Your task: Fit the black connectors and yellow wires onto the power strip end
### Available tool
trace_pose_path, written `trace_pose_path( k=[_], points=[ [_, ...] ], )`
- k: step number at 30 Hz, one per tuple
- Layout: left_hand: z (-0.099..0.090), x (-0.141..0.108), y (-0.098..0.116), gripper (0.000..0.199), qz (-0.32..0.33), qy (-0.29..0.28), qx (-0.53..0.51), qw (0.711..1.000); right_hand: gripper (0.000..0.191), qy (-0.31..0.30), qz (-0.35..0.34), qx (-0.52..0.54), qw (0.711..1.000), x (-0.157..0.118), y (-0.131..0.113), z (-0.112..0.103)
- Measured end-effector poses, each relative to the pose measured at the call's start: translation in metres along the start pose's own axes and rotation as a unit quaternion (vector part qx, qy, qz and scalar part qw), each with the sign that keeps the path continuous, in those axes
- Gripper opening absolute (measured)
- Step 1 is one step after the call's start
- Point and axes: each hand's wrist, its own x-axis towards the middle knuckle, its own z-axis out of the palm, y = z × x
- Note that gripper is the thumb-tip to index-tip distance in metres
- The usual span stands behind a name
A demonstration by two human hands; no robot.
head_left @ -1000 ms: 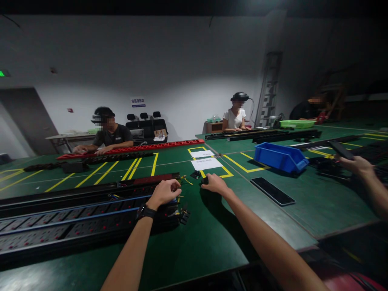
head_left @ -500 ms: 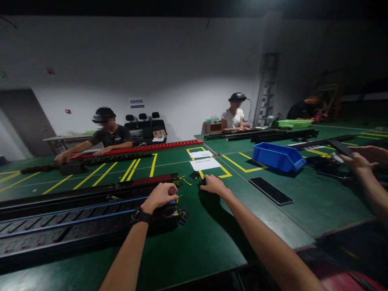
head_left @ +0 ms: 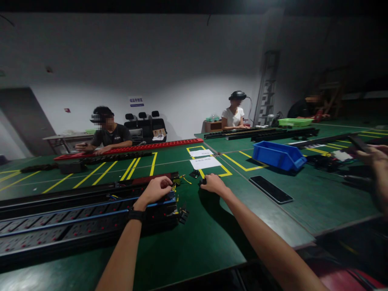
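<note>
Long black power strips (head_left: pixel 100 216) with red dots lie side by side at the left. My left hand (head_left: pixel 155 190), with a black band on its wrist, is over their right ends. Its thumb and fingers are closed at a thin yellow-green wire (head_left: pixel 173 188). A black end piece (head_left: pixel 183 216) hangs off the nearest strip by its wires. Resting low over the green table, my right hand (head_left: pixel 214 184) pinches a small black part (head_left: pixel 202 182), mostly covered by the fingers. Another small black part (head_left: pixel 195 173) lies just beyond it.
White paper sheets (head_left: pixel 205 163) lie ahead on the table. To the right are a blue bin (head_left: pixel 277 157) and a phone (head_left: pixel 270 189). A person's hands (head_left: pixel 377 155) hold a dark object at the right edge. Co-workers sit across, one behind a red rail (head_left: pixel 157 144).
My left hand has shifted slightly up and left, uncovering more wire ends. My right hand stays nearly still. The co-worker at the left has raised a hand from the table.
</note>
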Motion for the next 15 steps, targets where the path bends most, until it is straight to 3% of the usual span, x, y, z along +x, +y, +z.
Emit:
trace_pose_path(
  k=[10,15],
  points=[
    [-0.002,-0.001,0.014,0.026,-0.035,0.024,-0.179,0.983,0.043,-0.008,0.003,-0.001,1.0,-0.003,-0.004,-0.002],
    [0.002,0.003,0.009,0.028,-0.049,0.063,-0.317,0.945,0.041,-0.011,-0.001,-0.02,1.0,-0.005,-0.004,-0.001]
  ],
)
